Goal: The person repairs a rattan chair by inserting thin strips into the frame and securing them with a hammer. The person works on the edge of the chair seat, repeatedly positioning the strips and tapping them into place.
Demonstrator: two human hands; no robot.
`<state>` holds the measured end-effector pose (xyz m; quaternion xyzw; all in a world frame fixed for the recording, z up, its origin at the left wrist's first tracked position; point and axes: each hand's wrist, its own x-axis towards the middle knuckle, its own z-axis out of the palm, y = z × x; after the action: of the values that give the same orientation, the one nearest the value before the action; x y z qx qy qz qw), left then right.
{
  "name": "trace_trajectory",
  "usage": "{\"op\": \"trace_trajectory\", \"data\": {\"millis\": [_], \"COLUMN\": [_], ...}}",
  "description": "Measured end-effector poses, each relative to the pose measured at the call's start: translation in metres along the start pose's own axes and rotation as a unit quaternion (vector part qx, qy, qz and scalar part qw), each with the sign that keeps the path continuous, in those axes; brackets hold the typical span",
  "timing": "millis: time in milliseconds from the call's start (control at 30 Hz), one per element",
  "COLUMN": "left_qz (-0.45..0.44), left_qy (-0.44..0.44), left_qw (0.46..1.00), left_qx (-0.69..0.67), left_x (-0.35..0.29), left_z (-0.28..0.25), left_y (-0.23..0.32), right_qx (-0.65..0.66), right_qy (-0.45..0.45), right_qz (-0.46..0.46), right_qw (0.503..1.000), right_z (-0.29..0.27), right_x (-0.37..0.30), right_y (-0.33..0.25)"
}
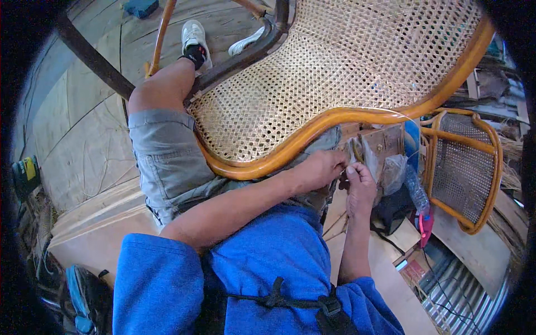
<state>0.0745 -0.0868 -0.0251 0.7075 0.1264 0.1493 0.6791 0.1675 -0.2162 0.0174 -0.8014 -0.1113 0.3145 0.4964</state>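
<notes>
Across my lap rests a rattan chair frame with a woven cane panel (268, 106) and a curved orange-brown rim (273, 163). My left hand (324, 168) reaches over to the right, just below that rim, its fingers closed in a pinch. Right beside it, my right hand (360, 187) is raised with thumb and forefinger pressed together. Whatever thin piece they may hold between them is too small to make out. A pale thin strand (397, 113) curves off the rim, above and right of my hands; its far end is lost against the clutter.
A smaller caned rattan piece (463, 167) stands at the right. Near it are a clear plastic bottle (416, 190), a plastic bag (394, 172), a pink-red item (425, 226) and corrugated metal (466, 290). Stacked boards (100, 223) and a backpack (86, 296) lie at the left.
</notes>
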Motion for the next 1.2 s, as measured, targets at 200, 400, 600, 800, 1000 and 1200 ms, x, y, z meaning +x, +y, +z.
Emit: {"op": "trace_trajectory", "data": {"millis": [200,400,600,800,1000,1200], "left_qz": [0.084,-0.066,-0.081,-0.125,-0.111,-0.115], "left_qy": [0.017,0.036,0.07,0.013,0.022,0.019], "left_qw": [0.995,0.997,0.994,0.991,0.992,0.991], "left_qx": [0.046,0.0,-0.005,-0.036,-0.059,-0.067], "left_x": [-0.002,0.004,0.006,0.008,0.007,0.006], "left_z": [0.002,-0.005,-0.005,-0.014,-0.01,-0.012], "left_y": [-0.008,-0.002,-0.011,-0.005,-0.011,-0.009], "right_qx": [0.199,-0.02,-0.193,-0.318,-0.472,-0.495], "right_qy": [-0.076,-0.107,-0.022,-0.01,-0.006,0.011], "right_qz": [0.107,0.009,-0.11,-0.278,-0.35,-0.395], "right_qw": [0.971,0.994,0.975,0.907,0.809,0.774], "right_z": [0.004,0.003,0.002,0.001,0.0,0.011], "right_x": [0.004,0.024,0.052,0.109,0.134,0.127], "right_y": [-0.013,-0.018,-0.055,-0.084,-0.078,-0.077]}}
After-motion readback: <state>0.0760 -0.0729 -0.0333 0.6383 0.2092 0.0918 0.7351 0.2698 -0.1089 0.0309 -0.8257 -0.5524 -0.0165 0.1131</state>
